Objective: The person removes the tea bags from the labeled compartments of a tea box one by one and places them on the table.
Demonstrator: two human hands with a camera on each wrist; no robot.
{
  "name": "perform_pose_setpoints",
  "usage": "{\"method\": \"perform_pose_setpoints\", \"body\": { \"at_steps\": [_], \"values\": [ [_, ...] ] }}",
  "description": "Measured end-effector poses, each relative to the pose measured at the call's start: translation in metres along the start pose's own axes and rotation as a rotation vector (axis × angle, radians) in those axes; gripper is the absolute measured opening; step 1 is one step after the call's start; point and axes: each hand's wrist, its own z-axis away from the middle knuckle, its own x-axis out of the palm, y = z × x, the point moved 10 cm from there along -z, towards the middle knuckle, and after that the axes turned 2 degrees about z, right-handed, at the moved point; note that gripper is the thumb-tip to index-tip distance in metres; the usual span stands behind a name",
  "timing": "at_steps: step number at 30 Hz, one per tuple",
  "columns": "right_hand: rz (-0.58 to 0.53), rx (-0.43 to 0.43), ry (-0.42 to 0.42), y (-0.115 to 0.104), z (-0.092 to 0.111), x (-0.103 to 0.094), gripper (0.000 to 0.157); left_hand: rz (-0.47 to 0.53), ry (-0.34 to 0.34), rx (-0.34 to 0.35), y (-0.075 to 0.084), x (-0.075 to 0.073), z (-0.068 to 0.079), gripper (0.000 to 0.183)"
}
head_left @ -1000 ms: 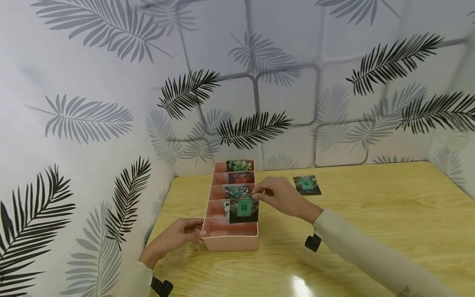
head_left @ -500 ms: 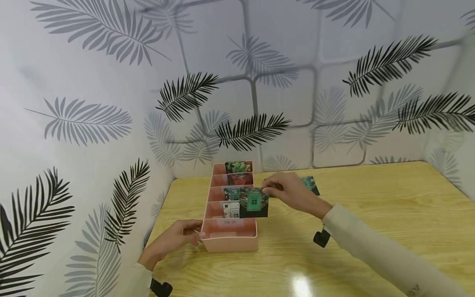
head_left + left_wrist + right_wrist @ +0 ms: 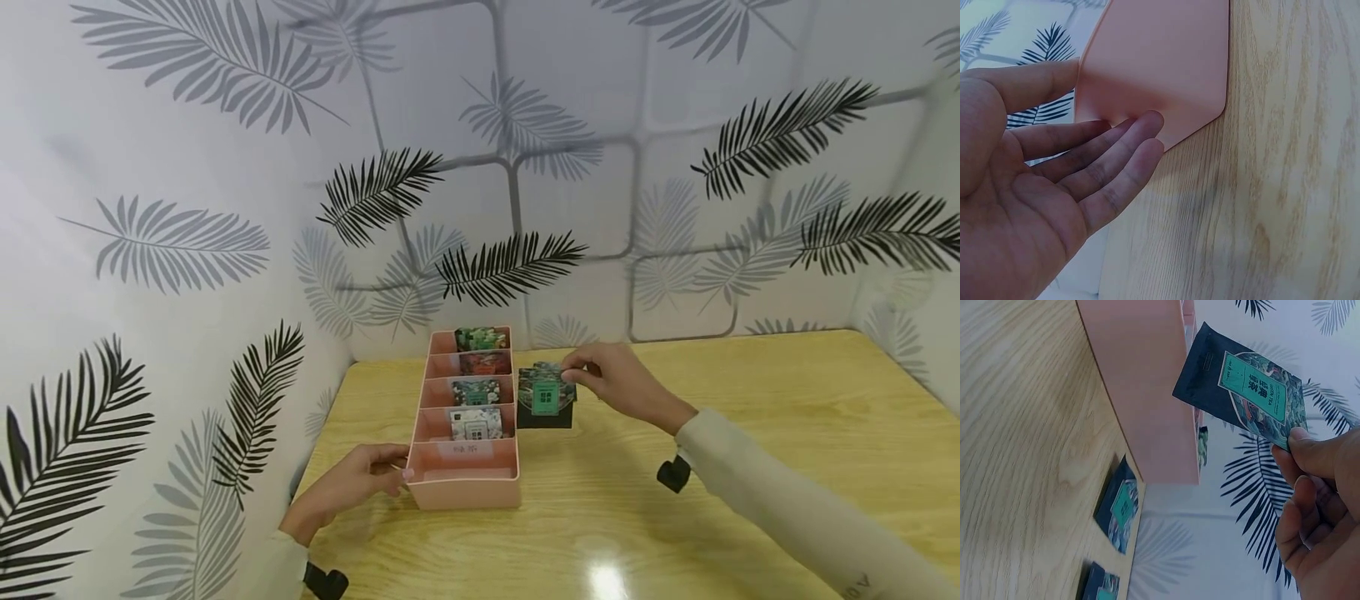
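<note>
My right hand [image 3: 626,385] pinches a dark green-tea sachet [image 3: 545,398] by its upper corner, between thumb and fingertip. A green label marks the sachet [image 3: 1241,387], which hangs beside the right wall of a pink divided box [image 3: 465,493]. At the box's front left corner, my left hand [image 3: 360,482] touches the outside with loosely extended fingers. The left wrist view shows its fingertips [image 3: 1147,125] against the pink wall. Inside the box, a white sachet [image 3: 476,425], a green-labelled sachet [image 3: 476,393], a red one [image 3: 483,364] and a bright green one [image 3: 482,339] occupy separate compartments.
Two more dark sachets, a nearer one [image 3: 1121,509] and a lower one [image 3: 1100,584], lie on the wooden table [image 3: 750,433] past the box in the right wrist view. A leaf-patterned wall covering [image 3: 570,200] rises behind the table and on its left.
My right hand has carried the dark sachet rightward from above the box to beside its right wall, uncovering the white sachet. My left hand has stayed at the corner.
</note>
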Motion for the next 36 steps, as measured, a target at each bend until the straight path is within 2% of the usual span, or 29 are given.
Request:
{"method": "perform_pose_setpoints", "body": {
  "at_steps": [15, 26, 36],
  "values": [
    [0.059, 0.061, 0.012, 0.043, 0.013, -0.007, 0.011, -0.018, 0.011, 0.016, 0.002, 0.000, -0.001, 0.058],
    [0.083, 0.105, 0.011, 0.076, 0.017, -0.010, 0.012, 0.008, 0.002, 0.009, 0.001, 0.001, 0.001, 0.057],
    [0.152, 0.176, 0.017, 0.109, 0.027, -0.026, 0.010, -0.006, 0.003, 0.021, 0.003, 0.002, 0.001, 0.054]
  ]
}}
